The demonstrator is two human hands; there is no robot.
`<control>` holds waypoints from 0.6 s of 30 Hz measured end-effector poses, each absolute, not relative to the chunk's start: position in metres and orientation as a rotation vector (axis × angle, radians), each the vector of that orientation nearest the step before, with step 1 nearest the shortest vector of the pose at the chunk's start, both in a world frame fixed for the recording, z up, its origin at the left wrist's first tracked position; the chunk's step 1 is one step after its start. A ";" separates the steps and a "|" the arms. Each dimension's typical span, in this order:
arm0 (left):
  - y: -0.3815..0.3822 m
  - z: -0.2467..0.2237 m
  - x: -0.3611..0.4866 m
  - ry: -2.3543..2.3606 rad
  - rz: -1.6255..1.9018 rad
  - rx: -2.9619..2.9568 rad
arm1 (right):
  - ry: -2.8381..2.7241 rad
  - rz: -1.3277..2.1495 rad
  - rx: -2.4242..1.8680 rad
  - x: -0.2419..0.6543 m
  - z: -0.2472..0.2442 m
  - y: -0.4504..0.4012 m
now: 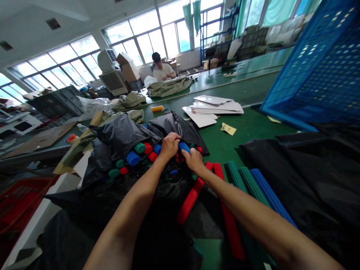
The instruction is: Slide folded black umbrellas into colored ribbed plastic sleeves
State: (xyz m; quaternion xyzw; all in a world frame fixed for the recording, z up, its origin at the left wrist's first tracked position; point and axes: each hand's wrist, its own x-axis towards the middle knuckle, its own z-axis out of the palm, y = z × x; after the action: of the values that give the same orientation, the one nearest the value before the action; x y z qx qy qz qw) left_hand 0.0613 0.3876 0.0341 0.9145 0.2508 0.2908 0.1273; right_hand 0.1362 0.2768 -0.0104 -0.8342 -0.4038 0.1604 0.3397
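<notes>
Black plastic bags [112,135] lie ahead of me, with ridged blue, red and green tube ends showing at their mouths. My left hand [170,145] is closed on the edge of a black bag [174,125]. Just right of it, my right hand [194,160] grips a blue ridged tube [184,147], whose far end goes into that bag's mouth. Below my right arm lie red tubes [189,204], green tubes [236,174] and a blue tube [271,195]. My right forearm covers parts of them.
White card sheets [213,108] and a yellow paper slip [228,129] lie on the green table [247,129]. A blue crate [309,75] tilts at the right, above black plastic sheeting [281,165]. A red crate [22,202] stands at lower left. Another person [163,69] sits across the table.
</notes>
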 end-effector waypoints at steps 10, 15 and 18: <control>0.389 0.024 0.066 1.099 0.784 2.743 | -1.429 0.317 -2.130 0.174 0.021 0.304; 0.386 0.021 0.062 1.066 0.664 2.865 | -1.401 0.103 -2.108 0.181 -0.034 0.158; 0.378 0.027 0.053 0.884 0.717 2.881 | -1.445 -0.136 -2.025 0.179 -0.090 0.037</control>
State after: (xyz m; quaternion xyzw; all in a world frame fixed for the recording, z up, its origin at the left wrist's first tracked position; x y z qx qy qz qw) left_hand 0.0529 0.3782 0.0272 0.9298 0.2854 0.2313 0.0219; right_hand 0.1788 0.0375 -0.0897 -0.7703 -0.5496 -0.0518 0.3192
